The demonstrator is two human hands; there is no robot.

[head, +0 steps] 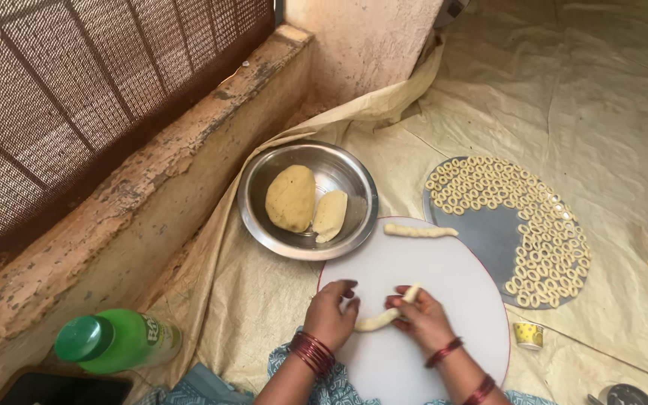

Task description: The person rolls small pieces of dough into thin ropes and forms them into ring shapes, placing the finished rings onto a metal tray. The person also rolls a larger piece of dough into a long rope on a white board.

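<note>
My left hand (330, 311) and my right hand (418, 318) rest on a round white board (444, 277), both pinching a thin pale dough rope (381, 320) that lies between them. One end of the rope pokes up past my right fingers. A second dough rope (420, 231) lies at the board's far edge. Beyond the board sits a steel bowl (350, 176) with a large dough lump (291, 198) and a smaller pale piece (330, 214). A grey round tray (481, 232) to the right carries several small dough rings (541, 247).
A green plastic bottle (118, 341) lies at the lower left beside a low plaster ledge (136, 187). A small yellow patterned cup (528, 335) stands right of the board. A pale sheet (594, 112) covers the floor. A dark flat object (61, 390) sits at the bottom left.
</note>
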